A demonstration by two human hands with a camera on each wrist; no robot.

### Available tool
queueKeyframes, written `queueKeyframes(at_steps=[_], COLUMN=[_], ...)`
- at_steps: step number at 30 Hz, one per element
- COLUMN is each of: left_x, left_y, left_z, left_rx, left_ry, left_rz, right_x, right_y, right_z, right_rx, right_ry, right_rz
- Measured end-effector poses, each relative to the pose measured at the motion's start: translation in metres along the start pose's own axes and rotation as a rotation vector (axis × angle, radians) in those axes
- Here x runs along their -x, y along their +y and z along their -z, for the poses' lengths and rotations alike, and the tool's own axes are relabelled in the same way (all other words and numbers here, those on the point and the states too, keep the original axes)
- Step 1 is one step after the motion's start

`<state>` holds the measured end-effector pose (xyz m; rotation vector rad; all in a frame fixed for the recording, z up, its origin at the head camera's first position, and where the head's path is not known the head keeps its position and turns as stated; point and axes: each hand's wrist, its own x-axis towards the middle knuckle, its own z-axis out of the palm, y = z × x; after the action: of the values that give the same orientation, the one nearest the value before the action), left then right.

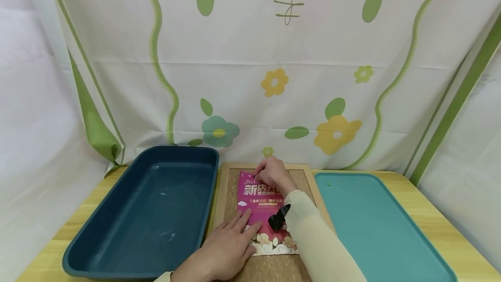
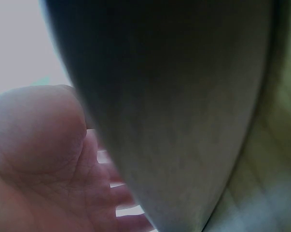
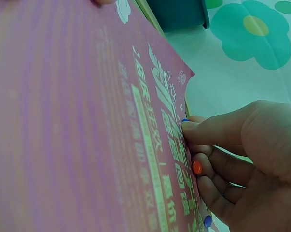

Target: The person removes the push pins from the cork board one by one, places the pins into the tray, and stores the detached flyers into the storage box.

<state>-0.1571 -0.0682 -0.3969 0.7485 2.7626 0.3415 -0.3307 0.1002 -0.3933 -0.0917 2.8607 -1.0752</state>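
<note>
A magenta poster (image 1: pixel 256 210) with coins printed along its bottom lies on a cork board (image 1: pixel 283 269) framed in wood. My left hand (image 1: pixel 228 245) rests on the poster's lower left with fingers spread. At the top edge, my right hand (image 1: pixel 272 173) pinches a small blue push pin (image 3: pixel 185 120) between thumb and fingers, against the paper. An orange push pin (image 3: pixel 197 167) shows beside the curled fingers, and another blue pin (image 3: pixel 207 221) sits lower in the right wrist view. The poster's top left corner (image 3: pixel 189 75) curls up slightly.
A deep dark blue tray (image 1: pixel 213 177) stands left of the board. To the right lies a shallow teal tray (image 1: pixel 395 229) with a tiny green item (image 1: pixel 328 184) near its far left corner. A flowered white cloth (image 1: pixel 242 95) hangs behind the wooden table (image 1: pixel 454 229).
</note>
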Motion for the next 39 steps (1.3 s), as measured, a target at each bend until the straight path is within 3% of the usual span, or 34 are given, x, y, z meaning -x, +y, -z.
queueKeyframes(at_steps=[20,33,39], left_x=[-0.0007,-0.0004,-0.0001], left_y=[0.0007,-0.0005,-0.0006], left_z=[-0.0006,-0.0003,-0.001], left_rx=[-0.001,0.009,0.011], left_ry=[-0.002,-0.006,0.007], left_rz=[0.001,0.0,-0.006], right_x=[0.0012,0.0013,0.0041], right_y=[0.0048,0.0012,0.0007], right_z=[-0.0047,-0.0052,-0.0038], right_rx=[0.022,0.105,0.082], right_ry=[0.03,0.025,0.024], right_rz=[0.015,0.084,0.095])
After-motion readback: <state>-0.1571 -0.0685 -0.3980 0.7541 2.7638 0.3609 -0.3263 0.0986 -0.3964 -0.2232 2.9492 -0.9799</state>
